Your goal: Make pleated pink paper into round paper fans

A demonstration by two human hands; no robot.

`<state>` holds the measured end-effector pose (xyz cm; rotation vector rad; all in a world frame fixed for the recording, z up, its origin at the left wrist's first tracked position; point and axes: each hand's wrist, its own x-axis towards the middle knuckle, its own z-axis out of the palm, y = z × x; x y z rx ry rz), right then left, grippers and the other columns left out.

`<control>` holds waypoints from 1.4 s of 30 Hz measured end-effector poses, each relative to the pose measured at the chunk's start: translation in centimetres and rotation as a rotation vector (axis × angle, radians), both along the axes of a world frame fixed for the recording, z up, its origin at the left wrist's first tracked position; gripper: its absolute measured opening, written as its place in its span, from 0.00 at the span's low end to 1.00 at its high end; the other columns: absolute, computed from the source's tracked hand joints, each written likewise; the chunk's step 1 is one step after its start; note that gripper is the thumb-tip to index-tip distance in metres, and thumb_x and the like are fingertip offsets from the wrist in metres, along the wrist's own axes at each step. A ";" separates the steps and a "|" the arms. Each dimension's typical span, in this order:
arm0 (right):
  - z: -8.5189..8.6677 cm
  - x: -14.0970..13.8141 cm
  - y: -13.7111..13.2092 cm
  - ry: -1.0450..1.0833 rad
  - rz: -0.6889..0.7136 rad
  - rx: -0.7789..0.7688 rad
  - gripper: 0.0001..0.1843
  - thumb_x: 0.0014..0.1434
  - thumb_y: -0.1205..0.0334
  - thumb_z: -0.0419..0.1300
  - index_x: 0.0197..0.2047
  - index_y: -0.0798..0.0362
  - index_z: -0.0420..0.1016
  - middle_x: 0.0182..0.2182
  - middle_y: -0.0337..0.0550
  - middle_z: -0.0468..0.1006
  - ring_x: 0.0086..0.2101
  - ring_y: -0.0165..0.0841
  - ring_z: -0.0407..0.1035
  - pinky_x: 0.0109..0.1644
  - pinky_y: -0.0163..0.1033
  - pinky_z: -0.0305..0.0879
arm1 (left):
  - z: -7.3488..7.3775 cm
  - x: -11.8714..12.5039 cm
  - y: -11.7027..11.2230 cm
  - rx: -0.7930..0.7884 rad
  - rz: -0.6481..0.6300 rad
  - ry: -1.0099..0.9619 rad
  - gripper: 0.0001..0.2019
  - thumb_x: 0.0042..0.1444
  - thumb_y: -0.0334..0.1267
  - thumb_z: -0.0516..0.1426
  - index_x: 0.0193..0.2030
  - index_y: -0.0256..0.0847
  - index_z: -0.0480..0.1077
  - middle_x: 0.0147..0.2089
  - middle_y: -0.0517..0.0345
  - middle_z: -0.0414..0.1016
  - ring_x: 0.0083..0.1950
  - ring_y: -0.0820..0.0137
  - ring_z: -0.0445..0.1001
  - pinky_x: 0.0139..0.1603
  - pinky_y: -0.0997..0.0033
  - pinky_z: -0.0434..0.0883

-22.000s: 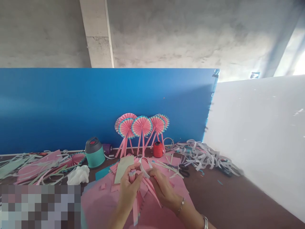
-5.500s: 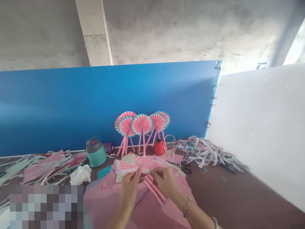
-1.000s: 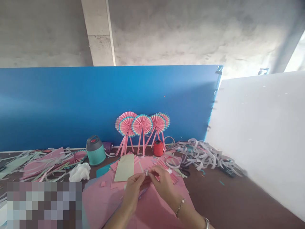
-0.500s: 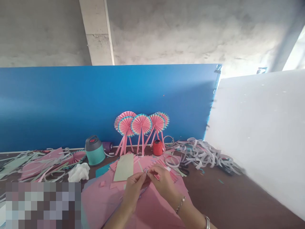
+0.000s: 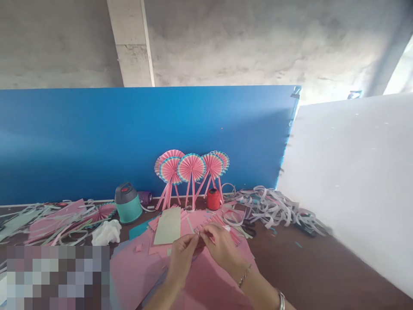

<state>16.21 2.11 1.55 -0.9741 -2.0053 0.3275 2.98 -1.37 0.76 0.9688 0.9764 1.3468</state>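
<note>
My left hand (image 5: 183,254) and my right hand (image 5: 218,243) meet fingertip to fingertip above pink paper sheets (image 5: 209,280). Both are closed in a pinch. Whatever lies between the fingertips is too small and covered to name. Just beyond the left hand lies a pale green paper sheet (image 5: 167,227). Pink folded strips (image 5: 234,234) lie beside and partly behind the right hand. Several pleated round paper fans (image 5: 191,168), pink with blue-edged rims, stand on pink stick legs against the blue board.
A teal jug with a grey lid (image 5: 128,206), a crumpled white tissue (image 5: 106,233) and paper scraps lie at left. A red spool (image 5: 213,199) stands before the fans. White paper strips (image 5: 274,206) pile up at right, near dark scissor handles (image 5: 250,229). A blue board (image 5: 97,142) closes the back.
Both hands keep their pinch at nearly the same place. The right wrist and the left forearm have shifted very slightly, and the view has tilted a touch.
</note>
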 end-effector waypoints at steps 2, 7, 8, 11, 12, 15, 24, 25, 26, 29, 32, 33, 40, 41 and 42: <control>0.1 0.1 0.0 -0.004 0.022 -0.029 0.09 0.57 0.72 0.54 0.28 0.53 0.70 0.27 0.40 0.73 0.30 0.31 0.66 0.34 0.34 0.61 | 0.0 0.0 0.0 0.000 0.002 -0.001 0.20 0.44 0.53 0.64 0.34 0.36 0.79 0.34 0.50 0.81 0.40 0.59 0.78 0.48 0.62 0.72; 0.5 0.3 0.1 -0.022 0.021 -0.051 0.09 0.55 0.73 0.54 0.27 0.53 0.70 0.27 0.39 0.73 0.30 0.31 0.67 0.34 0.34 0.61 | -0.2 0.0 0.0 0.010 -0.021 0.003 0.21 0.45 0.55 0.63 0.34 0.36 0.79 0.34 0.49 0.81 0.41 0.59 0.78 0.49 0.62 0.72; 0.6 0.3 0.1 -0.029 0.020 -0.056 0.09 0.55 0.73 0.54 0.27 0.53 0.70 0.26 0.39 0.73 0.30 0.31 0.67 0.34 0.34 0.60 | -0.3 0.0 0.0 0.009 -0.023 0.008 0.21 0.45 0.55 0.63 0.34 0.36 0.79 0.34 0.49 0.81 0.41 0.59 0.78 0.49 0.62 0.71; 0.7 0.4 0.1 -0.055 0.025 -0.072 0.09 0.54 0.74 0.55 0.27 0.53 0.69 0.26 0.38 0.73 0.30 0.31 0.67 0.33 0.34 0.60 | -0.4 0.0 -0.1 -0.003 -0.019 0.020 0.22 0.45 0.55 0.63 0.34 0.36 0.79 0.35 0.49 0.81 0.41 0.60 0.78 0.49 0.63 0.71; 0.8 0.4 0.0 -0.063 0.025 -0.070 0.09 0.54 0.74 0.55 0.27 0.53 0.69 0.26 0.38 0.73 0.30 0.31 0.67 0.34 0.34 0.60 | -0.4 0.0 -0.1 -0.006 -0.021 0.018 0.22 0.45 0.55 0.63 0.34 0.36 0.79 0.35 0.48 0.81 0.41 0.60 0.78 0.49 0.63 0.71; 0.7 0.3 -0.1 -0.096 0.020 -0.031 0.09 0.56 0.74 0.54 0.28 0.53 0.68 0.28 0.40 0.74 0.31 0.32 0.68 0.35 0.35 0.61 | -0.4 0.1 0.0 -0.005 -0.021 -0.004 0.21 0.45 0.55 0.63 0.33 0.35 0.78 0.34 0.49 0.81 0.40 0.60 0.78 0.48 0.63 0.72; 0.0 -0.3 -0.2 -0.146 0.004 0.142 0.10 0.60 0.72 0.49 0.30 0.52 0.67 0.29 0.43 0.73 0.32 0.34 0.67 0.36 0.39 0.63 | -0.4 0.3 0.0 0.010 0.025 -0.006 0.21 0.44 0.55 0.63 0.30 0.35 0.77 0.30 0.52 0.79 0.40 0.59 0.78 0.44 0.65 0.73; 0.0 -0.2 -0.2 -0.134 0.008 0.128 0.10 0.60 0.72 0.50 0.30 0.53 0.67 0.30 0.43 0.73 0.32 0.34 0.67 0.36 0.38 0.63 | -0.4 0.3 0.0 0.007 0.027 -0.004 0.21 0.44 0.56 0.63 0.30 0.35 0.77 0.30 0.52 0.79 0.40 0.59 0.78 0.44 0.65 0.73; 0.0 -0.2 -0.1 -0.117 0.015 0.108 0.10 0.60 0.72 0.50 0.30 0.53 0.67 0.30 0.43 0.73 0.32 0.34 0.67 0.36 0.38 0.63 | -0.4 0.3 0.0 0.004 0.027 -0.001 0.22 0.43 0.56 0.63 0.30 0.35 0.77 0.30 0.52 0.79 0.40 0.59 0.78 0.44 0.64 0.73; 0.1 0.2 0.1 -0.070 0.034 0.026 0.09 0.58 0.72 0.52 0.29 0.52 0.68 0.28 0.41 0.73 0.31 0.32 0.67 0.34 0.35 0.62 | -0.3 0.2 -0.1 -0.009 0.017 0.010 0.22 0.43 0.56 0.63 0.31 0.36 0.77 0.31 0.51 0.80 0.39 0.60 0.78 0.45 0.64 0.73; 0.2 0.4 0.3 -0.070 0.038 -0.023 0.09 0.56 0.72 0.53 0.27 0.53 0.68 0.26 0.39 0.72 0.29 0.31 0.67 0.33 0.34 0.61 | -0.3 0.2 -0.1 -0.023 0.000 0.015 0.23 0.42 0.57 0.63 0.30 0.36 0.77 0.32 0.50 0.80 0.39 0.60 0.79 0.46 0.64 0.72; 0.2 0.5 0.3 -0.074 0.038 -0.027 0.09 0.56 0.72 0.53 0.27 0.52 0.68 0.26 0.39 0.72 0.29 0.31 0.67 0.33 0.34 0.61 | -0.3 0.2 -0.1 -0.024 -0.005 0.015 0.23 0.42 0.57 0.63 0.30 0.36 0.77 0.32 0.50 0.80 0.39 0.60 0.79 0.46 0.64 0.72; 0.1 0.0 -0.2 -0.127 0.018 0.104 0.10 0.60 0.73 0.50 0.30 0.52 0.67 0.30 0.42 0.73 0.33 0.34 0.67 0.36 0.37 0.62 | -0.2 0.4 -0.1 0.030 0.043 0.050 0.22 0.43 0.56 0.63 0.29 0.35 0.77 0.29 0.52 0.79 0.37 0.61 0.78 0.43 0.65 0.73; 0.2 -0.1 -0.3 -0.131 0.018 0.126 0.11 0.60 0.73 0.49 0.30 0.52 0.66 0.29 0.42 0.73 0.32 0.34 0.67 0.36 0.38 0.62 | -0.2 0.4 -0.1 0.040 0.052 0.056 0.22 0.44 0.56 0.63 0.29 0.35 0.76 0.29 0.53 0.79 0.36 0.61 0.78 0.42 0.66 0.73; 0.2 -0.2 -0.4 -0.134 0.016 0.142 0.11 0.61 0.72 0.48 0.29 0.52 0.65 0.29 0.42 0.73 0.31 0.34 0.66 0.35 0.38 0.61 | -0.2 0.4 -0.1 0.046 0.056 0.061 0.21 0.44 0.56 0.63 0.28 0.35 0.76 0.28 0.53 0.78 0.36 0.62 0.78 0.42 0.66 0.73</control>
